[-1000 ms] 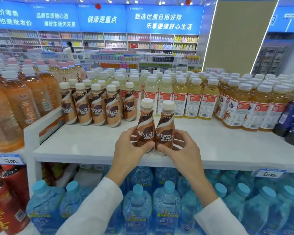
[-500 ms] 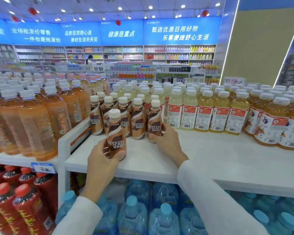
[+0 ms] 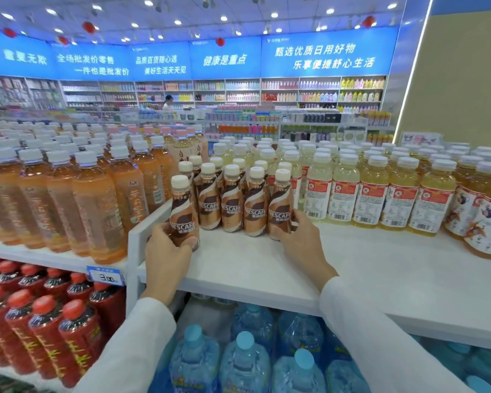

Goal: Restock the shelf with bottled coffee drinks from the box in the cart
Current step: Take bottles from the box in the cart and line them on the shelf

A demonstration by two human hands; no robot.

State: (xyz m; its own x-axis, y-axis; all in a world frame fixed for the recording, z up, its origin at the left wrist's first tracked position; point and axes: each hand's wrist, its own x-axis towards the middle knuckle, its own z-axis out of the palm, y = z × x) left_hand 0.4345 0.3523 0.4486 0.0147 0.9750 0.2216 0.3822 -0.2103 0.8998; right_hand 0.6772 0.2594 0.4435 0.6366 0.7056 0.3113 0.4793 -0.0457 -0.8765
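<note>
On the white top shelf [image 3: 238, 268] stands a group of brown Nescafe coffee bottles [image 3: 233, 202] with cream caps. My left hand [image 3: 167, 251] grips one coffee bottle [image 3: 182, 211] upright at the front left of the group, close to the shelf's left divider. My right hand [image 3: 301, 236] holds another coffee bottle [image 3: 281, 205] standing at the right end of the front row, beside the yellow drinks. The box and the cart are out of view.
Orange tea bottles [image 3: 97, 199] fill the shelf to the left behind a white divider [image 3: 142, 222]. Yellow juice bottles [image 3: 374, 194] stand to the right. Red bottles [image 3: 40, 321] and blue-capped water jugs [image 3: 244, 361] sit below. Bare shelf surface lies in front right.
Both bottles went from the shelf's front edge back and left to the coffee group. My right hand's bottle now stands in the front row; my left hand's bottle has come up beside it.
</note>
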